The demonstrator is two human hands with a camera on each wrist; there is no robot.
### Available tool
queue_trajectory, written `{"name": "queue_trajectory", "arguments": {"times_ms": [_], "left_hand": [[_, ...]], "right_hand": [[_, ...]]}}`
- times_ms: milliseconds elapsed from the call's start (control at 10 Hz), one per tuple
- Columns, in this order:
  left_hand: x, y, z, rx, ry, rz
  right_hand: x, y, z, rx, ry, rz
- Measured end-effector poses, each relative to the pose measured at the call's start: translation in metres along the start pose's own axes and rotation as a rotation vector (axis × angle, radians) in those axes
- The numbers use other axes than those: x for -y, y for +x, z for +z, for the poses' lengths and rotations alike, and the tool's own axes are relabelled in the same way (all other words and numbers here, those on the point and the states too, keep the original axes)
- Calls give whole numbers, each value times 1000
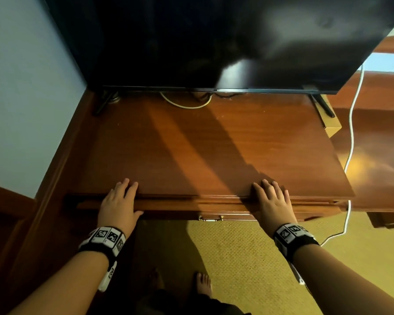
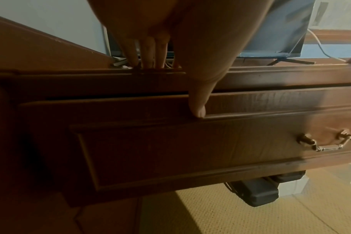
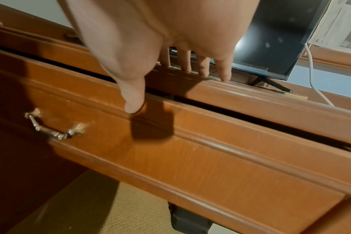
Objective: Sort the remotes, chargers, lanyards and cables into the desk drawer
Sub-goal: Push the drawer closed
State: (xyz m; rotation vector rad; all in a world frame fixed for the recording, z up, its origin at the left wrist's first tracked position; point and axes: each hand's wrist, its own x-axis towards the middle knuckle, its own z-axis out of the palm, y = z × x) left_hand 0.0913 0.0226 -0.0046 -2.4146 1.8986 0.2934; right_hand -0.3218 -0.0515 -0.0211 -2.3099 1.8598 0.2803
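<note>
The wooden desk drawer [image 1: 180, 211] is pushed almost fully in, with a thin dark gap under the desk top [image 1: 203, 144]. A brass handle [image 1: 210, 218] sits at its middle. My left hand [image 1: 127, 201] rests on the desk's front edge with straight fingers on top and its thumb [image 2: 198, 110] against the drawer front [image 2: 170, 150]. My right hand [image 1: 266, 201] lies the same way further right, its thumb [image 3: 133, 106] on the drawer front [image 3: 190, 158]. No remotes, chargers or lanyards are visible.
A black TV [image 1: 214, 42] stands at the back of the desk on two feet. A white cable [image 1: 350, 144] hangs down the desk's right side to the carpet [image 1: 248, 258]. A small cardboard box [image 1: 330, 123] sits by the right TV foot. A black object [image 2: 256, 191] lies under the desk.
</note>
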Motion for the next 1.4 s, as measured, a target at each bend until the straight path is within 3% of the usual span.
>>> {"name": "queue_trajectory", "arguments": {"times_ms": [300, 700, 900, 1200, 1400], "left_hand": [[4, 10, 11, -49, 96, 6], [1, 16, 17, -85, 66, -20], [3, 17, 20, -95, 62, -13], [-9, 10, 5, -7, 48, -67], [15, -26, -5, 185, -58, -5]], "right_hand": [[3, 12, 16, 18, 7, 58], [16, 16, 21, -44, -61, 137], [19, 19, 19, 5, -49, 157], [15, 5, 2, 125, -17, 97], [20, -48, -3, 197, 69, 123]]}}
